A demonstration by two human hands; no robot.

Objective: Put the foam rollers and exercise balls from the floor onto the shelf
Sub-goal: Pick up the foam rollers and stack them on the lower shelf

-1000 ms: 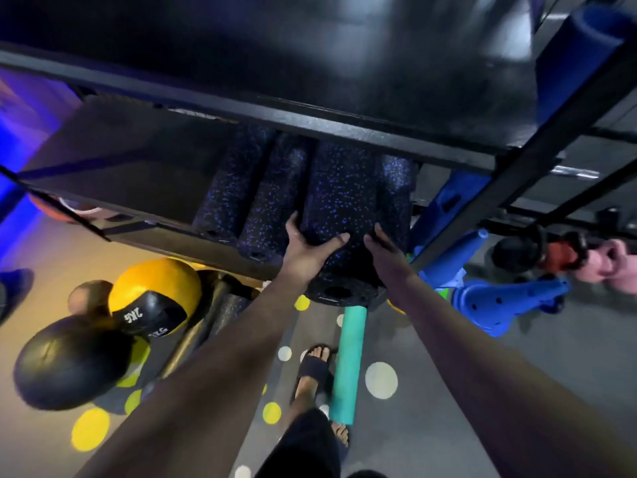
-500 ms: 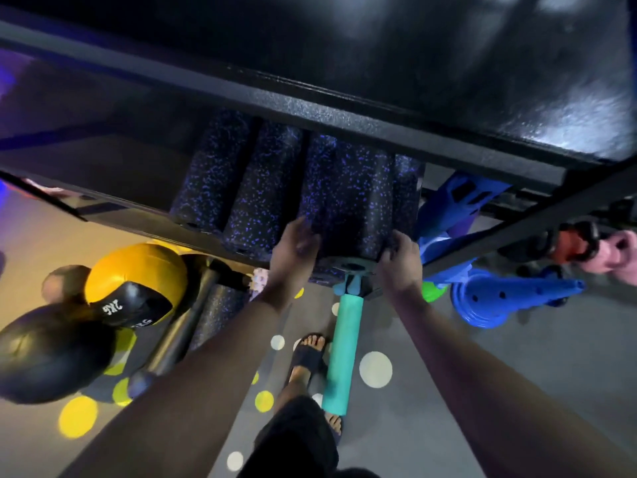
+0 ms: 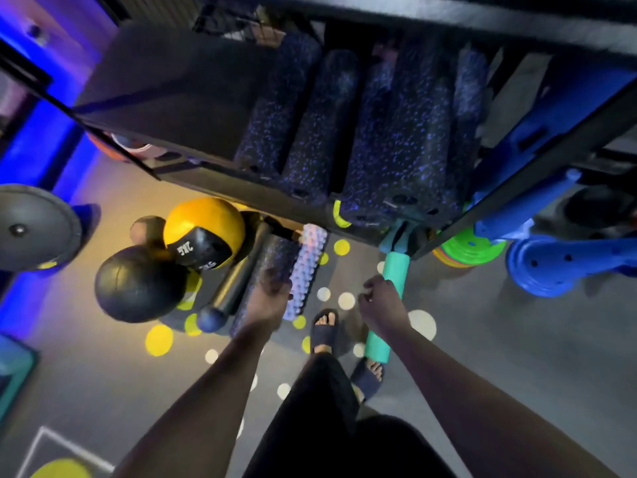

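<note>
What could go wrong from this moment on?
The top foam roller seems to rest on other rollers at the shelf edge; it may roll off. The teal roller lies beside the person's feet, so a step could trip on it. The black ball might roll away when touched.

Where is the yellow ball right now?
The yellow-and-black medicine ball is on the floor at the left of the head view, below the shelf edge, next to the black ball and a dark bar.
</note>
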